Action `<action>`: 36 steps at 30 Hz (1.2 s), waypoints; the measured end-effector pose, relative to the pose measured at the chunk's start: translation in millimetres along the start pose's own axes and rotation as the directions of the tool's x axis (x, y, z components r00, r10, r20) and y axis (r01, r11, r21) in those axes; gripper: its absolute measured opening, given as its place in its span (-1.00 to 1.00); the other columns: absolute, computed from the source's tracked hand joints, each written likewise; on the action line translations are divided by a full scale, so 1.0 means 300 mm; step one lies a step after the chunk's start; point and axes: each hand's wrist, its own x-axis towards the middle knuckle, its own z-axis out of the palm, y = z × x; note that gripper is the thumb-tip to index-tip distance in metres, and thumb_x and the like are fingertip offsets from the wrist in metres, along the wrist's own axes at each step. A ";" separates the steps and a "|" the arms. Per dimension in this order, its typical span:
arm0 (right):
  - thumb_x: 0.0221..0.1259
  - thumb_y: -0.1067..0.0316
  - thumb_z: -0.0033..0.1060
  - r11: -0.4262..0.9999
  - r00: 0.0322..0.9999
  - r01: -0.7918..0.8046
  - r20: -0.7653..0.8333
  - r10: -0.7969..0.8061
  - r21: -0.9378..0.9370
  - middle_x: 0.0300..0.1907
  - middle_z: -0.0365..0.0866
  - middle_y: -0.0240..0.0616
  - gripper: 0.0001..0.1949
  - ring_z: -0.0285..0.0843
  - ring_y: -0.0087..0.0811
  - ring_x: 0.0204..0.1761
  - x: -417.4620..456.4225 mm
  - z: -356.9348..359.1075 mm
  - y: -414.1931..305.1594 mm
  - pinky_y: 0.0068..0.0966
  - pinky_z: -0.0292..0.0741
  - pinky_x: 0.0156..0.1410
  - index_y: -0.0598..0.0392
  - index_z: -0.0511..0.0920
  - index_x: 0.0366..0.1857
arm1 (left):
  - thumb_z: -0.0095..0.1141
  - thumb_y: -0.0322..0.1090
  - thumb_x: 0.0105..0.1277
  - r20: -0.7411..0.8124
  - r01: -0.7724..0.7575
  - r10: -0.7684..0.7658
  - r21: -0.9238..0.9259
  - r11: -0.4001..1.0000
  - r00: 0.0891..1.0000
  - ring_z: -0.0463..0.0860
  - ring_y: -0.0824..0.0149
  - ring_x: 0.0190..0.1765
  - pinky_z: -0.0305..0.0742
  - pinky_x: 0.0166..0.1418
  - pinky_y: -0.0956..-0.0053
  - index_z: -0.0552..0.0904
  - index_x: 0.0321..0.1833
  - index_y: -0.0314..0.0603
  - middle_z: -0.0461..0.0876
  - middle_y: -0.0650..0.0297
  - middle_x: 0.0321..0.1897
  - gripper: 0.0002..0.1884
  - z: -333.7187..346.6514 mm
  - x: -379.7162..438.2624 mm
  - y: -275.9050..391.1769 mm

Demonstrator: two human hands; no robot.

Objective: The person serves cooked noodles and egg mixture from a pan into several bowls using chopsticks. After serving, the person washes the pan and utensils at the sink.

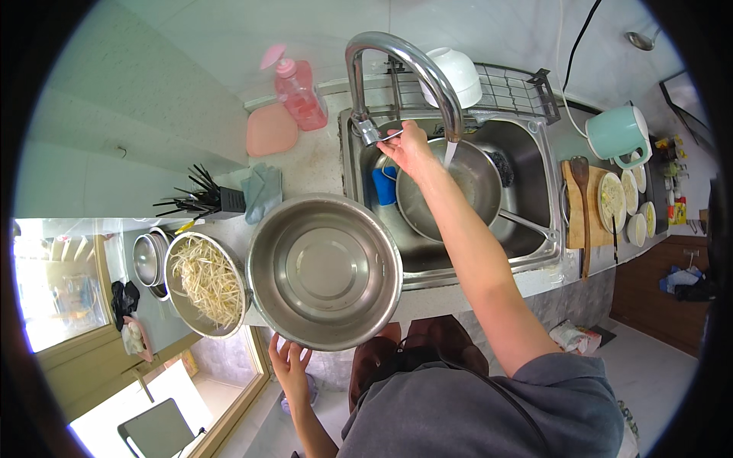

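Note:
My right hand [408, 150] reaches across the steel sink [520, 240], its fingers on the lever [393, 135] of the curved chrome faucet [401, 39]. Water [450, 153] runs from the spout into a metal pan [480, 177] with a long handle, which sits in the sink and is partly hidden by my forearm. On the counter to the left stands a wide stainless steel basin [326, 263]; no food shows in it. At the basin's near rim is my left hand [291, 366], fingers apart, the tips against or just below the edge.
Left of the basin, a metal bowl [178, 312] holds bean sprouts [207, 280]. Behind are a knife block [232, 201], a cloth [263, 192] and a pink soap bottle [303, 94]. A cutting board [595, 200], wooden spatula [580, 217], filled dishes [611, 200] and kettle [615, 134] stand right.

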 end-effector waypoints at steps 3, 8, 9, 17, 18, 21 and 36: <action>0.45 0.11 -0.34 1.000 1.000 -0.004 -0.006 0.004 -0.019 -0.24 0.39 -0.03 -0.64 0.51 -0.09 -0.14 -0.005 0.006 -0.002 -0.07 0.47 0.20 0.29 0.28 -0.17 | -0.03 -0.40 0.43 -0.003 -0.007 0.007 -0.003 1.000 1.000 0.56 0.21 0.11 0.62 0.12 0.23 0.12 0.43 -0.23 0.48 0.01 0.12 -0.45 -0.002 0.000 -0.003; 0.46 0.00 -0.27 1.000 1.000 0.009 0.013 -0.009 0.011 -0.11 0.43 0.02 -0.57 0.50 -0.10 -0.10 -0.011 0.009 -0.009 -0.07 0.47 0.20 0.29 0.30 -0.08 | -0.01 -0.44 0.41 -0.015 -0.186 0.189 0.130 0.974 0.982 0.44 0.19 0.25 0.48 0.24 0.32 0.20 0.40 -0.27 0.40 -0.01 0.23 -0.48 -0.010 0.014 -0.031; 0.46 -0.03 -0.25 1.000 0.998 0.020 0.063 -0.021 0.016 -0.07 0.44 0.04 -0.54 0.50 -0.10 -0.08 -0.026 -0.003 -0.018 -0.08 0.47 0.21 0.29 0.30 -0.05 | -0.01 -0.45 0.41 -0.002 -0.277 0.283 0.202 0.939 0.959 0.41 0.19 0.28 0.44 0.27 0.34 0.22 0.39 -0.28 0.38 -0.01 0.25 -0.49 0.007 0.020 -0.032; 0.31 0.21 0.12 0.858 0.998 0.058 0.028 -0.051 -0.510 -0.14 0.65 -0.13 -0.68 0.70 -0.28 -0.18 -0.091 -0.441 -0.143 -0.37 0.67 -0.08 0.24 0.53 -0.02 | 0.03 -0.55 0.35 0.069 -0.436 0.431 0.189 0.880 0.900 0.61 0.32 -0.06 0.49 0.03 0.50 0.49 0.06 -0.32 0.57 0.12 -0.02 -0.76 0.279 -0.109 0.227; 0.27 0.21 0.13 0.788 0.989 0.092 -0.037 -0.144 -0.609 -0.21 0.69 -0.15 -0.72 0.71 -0.33 -0.17 -0.046 -0.560 -0.170 -0.39 0.64 -0.11 0.16 0.58 -0.06 | 0.04 -0.55 0.34 0.137 -0.430 0.411 0.171 0.886 0.901 0.63 0.35 -0.13 0.51 -0.02 0.52 0.51 0.01 -0.32 0.59 0.13 -0.07 -0.80 0.354 -0.124 0.244; 0.12 0.43 0.02 -0.039 0.727 0.102 0.101 -0.679 -0.994 -0.29 0.68 -0.05 -0.77 0.64 -0.02 -0.18 0.061 -0.847 -0.275 -0.20 0.53 -0.01 0.06 0.63 -0.17 | 0.10 -0.54 0.31 0.375 -0.419 0.317 0.232 0.878 0.871 0.63 0.42 -0.18 0.52 -0.11 0.55 0.58 -0.10 -0.31 0.64 0.20 -0.23 -0.86 0.598 -0.156 0.214; 0.09 0.27 0.25 -0.374 0.943 -0.023 0.104 -0.317 -0.927 -0.11 0.50 0.13 -0.52 0.58 0.13 -0.11 0.198 -1.094 -0.530 -0.15 0.56 -0.05 0.01 0.23 0.05 | 0.09 -0.22 0.39 0.607 0.846 -0.644 -0.091 0.526 0.466 0.46 0.47 -0.29 0.42 -0.16 0.59 0.48 -0.12 -0.17 0.46 0.34 -0.39 -0.81 1.857 -0.129 -0.409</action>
